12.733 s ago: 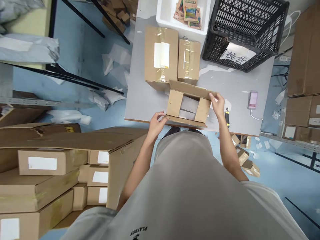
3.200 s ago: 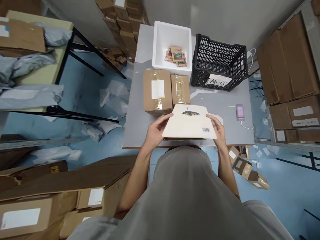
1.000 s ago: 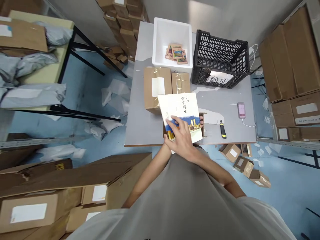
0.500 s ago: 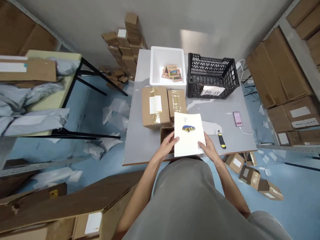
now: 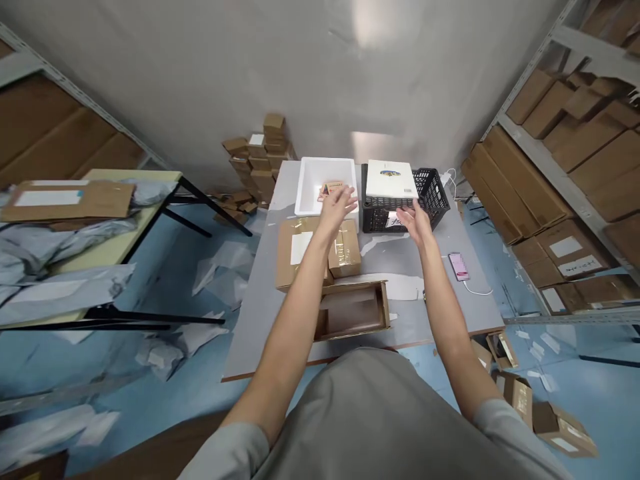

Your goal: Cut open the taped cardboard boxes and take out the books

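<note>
A white book (image 5: 390,180) with a blue-and-yellow picture lies over the left part of a black plastic crate (image 5: 434,200). My right hand (image 5: 416,221) is open at the book's near right corner, in front of the crate; whether a fingertip touches the book I cannot tell. My left hand (image 5: 338,210) has its fingers apart and holds nothing, above the near edge of a white foam box (image 5: 313,187). Small printed packs (image 5: 330,188) lie inside that box, partly hidden by the hand. Near my body stands an open cardboard box (image 5: 353,310).
Two taped cartons, a larger one (image 5: 287,257) and a smaller one (image 5: 345,250), stand before the foam box. A phone (image 5: 459,266) on a cable lies at the table's right. Shelves (image 5: 543,147) with cartons flank the right side; wrapped parcels (image 5: 70,283) cover a left table.
The book went from both hands to the top of the crate, and both hands let go. My arms reached forward, and the open cardboard box came into full view. The camera view tilted up.
</note>
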`<state>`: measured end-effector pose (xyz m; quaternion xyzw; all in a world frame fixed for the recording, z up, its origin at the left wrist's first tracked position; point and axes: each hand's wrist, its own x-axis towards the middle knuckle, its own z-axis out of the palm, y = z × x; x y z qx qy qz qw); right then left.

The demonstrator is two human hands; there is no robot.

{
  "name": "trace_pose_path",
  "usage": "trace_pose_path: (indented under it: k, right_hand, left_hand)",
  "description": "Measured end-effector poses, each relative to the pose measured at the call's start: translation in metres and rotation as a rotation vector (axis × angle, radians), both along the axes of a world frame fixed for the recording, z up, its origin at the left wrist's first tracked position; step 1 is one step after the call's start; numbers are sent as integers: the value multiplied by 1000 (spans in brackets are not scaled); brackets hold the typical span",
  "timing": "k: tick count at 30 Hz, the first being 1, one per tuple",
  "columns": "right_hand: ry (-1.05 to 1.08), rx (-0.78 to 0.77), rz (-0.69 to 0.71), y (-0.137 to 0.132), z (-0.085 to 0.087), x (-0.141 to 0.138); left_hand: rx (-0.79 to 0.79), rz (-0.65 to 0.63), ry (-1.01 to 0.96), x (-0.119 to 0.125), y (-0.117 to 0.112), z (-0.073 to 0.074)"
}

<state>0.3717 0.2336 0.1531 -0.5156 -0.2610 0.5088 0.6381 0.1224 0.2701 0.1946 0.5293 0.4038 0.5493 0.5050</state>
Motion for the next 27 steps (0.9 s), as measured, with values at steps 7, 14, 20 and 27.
trace_pose_path:
  k: [7, 14, 20, 27]
  right_hand:
    - [-104, -470, 37, -146, -130, -22]
    - [-61, -673, 199, -245, -170, -43]
    - [-59, -655, 253, -265, -160, -62]
    - [-36, -594, -69, -360, -118, -51]
  left_hand:
    - [-345, 415, 132, -147, -119, -112]
    - [-889, 274, 94, -195, -237, -199]
    - [-882, 25, 164, -165, -240, -194]
    - [-809, -207, 135, -145, -241, -180]
